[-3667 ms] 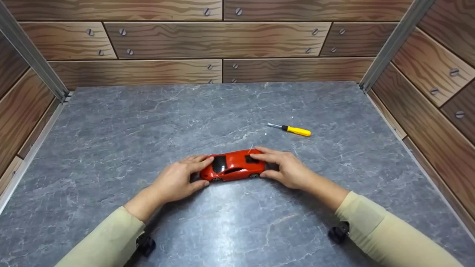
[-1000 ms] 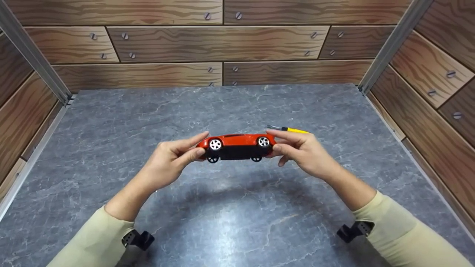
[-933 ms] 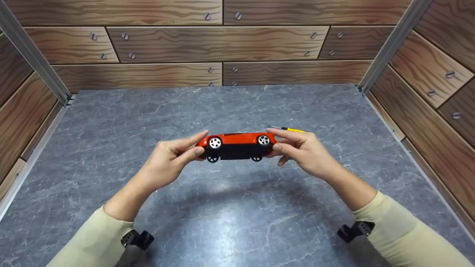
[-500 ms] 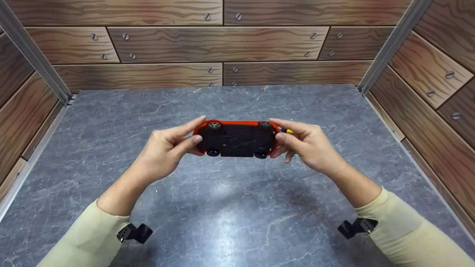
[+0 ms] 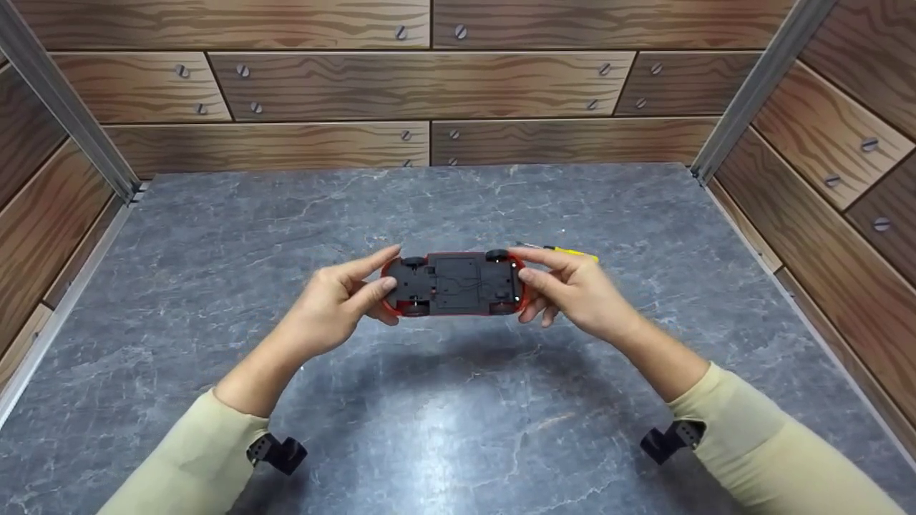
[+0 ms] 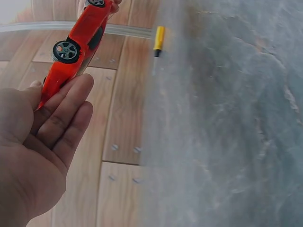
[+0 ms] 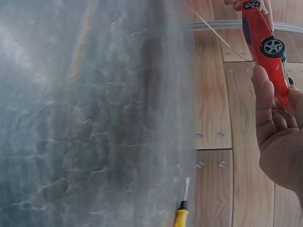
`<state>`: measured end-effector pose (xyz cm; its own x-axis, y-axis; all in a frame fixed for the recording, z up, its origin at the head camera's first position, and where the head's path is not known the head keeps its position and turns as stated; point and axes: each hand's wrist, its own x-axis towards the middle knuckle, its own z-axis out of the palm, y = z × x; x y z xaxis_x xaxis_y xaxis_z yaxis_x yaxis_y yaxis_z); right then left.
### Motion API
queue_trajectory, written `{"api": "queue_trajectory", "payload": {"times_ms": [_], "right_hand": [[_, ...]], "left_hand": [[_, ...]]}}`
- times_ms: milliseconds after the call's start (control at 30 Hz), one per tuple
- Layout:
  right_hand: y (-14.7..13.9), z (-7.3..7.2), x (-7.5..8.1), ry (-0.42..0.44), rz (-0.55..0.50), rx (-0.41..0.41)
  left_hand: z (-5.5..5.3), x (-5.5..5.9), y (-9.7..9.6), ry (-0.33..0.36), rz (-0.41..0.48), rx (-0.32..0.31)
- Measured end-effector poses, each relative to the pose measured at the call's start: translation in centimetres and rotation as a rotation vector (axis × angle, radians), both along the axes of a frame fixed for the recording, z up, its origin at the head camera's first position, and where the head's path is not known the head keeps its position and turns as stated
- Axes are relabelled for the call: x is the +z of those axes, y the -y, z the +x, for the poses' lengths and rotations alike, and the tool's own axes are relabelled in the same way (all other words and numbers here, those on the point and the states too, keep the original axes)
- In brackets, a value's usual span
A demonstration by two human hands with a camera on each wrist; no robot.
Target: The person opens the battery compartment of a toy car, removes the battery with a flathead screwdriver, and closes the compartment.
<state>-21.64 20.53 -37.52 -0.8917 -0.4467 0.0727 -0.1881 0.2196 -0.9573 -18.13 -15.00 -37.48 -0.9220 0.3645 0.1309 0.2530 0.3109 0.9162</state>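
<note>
A red toy car (image 5: 458,284) is held above the table, its black underside facing the head camera. My left hand (image 5: 329,307) grips one end, with the thumb on the underside. The other end is pinched by my right hand (image 5: 583,293), thumb likewise on the underside. In the left wrist view the toy car (image 6: 78,47) shows its red side and wheels beyond the left palm (image 6: 38,146). The right wrist view shows the toy car (image 7: 265,47) with a thin pale wire trailing from it, above the right hand (image 7: 279,137).
A screwdriver (image 5: 576,253) with a yellow handle lies on the grey marbled table (image 5: 458,429) behind my right hand, which partly hides it. Wood-patterned walls (image 5: 422,82) enclose the back and sides, with metal posts (image 5: 758,93) at the corners.
Both hands have lifted the toy car off the table and turned it over, from roof up to underside facing the camera. In the last half second it has come slightly lower in view.
</note>
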Motion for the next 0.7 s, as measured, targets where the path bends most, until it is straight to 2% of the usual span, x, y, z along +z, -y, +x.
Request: {"api": "queue_trajectory", "payload": {"times_ms": [167, 400, 700], "right_hand": [[-0.1, -0.6, -1.3, 0.034, 0.027, 0.025], [0.1, -1.5, -2.9, 0.075, 0.07, 0.038], [0.1, -2.6, -4.7, 0.062, 0.155, 0.047]], "left_hand": [[-0.8, -1.7, 0.0, 0.057, 0.041, -0.021], [-1.4, -3.6, -0.2, 0.135, 0.1, -0.038], [-2.2, -5.2, -0.1, 0.159, 0.034, -0.012]]}}
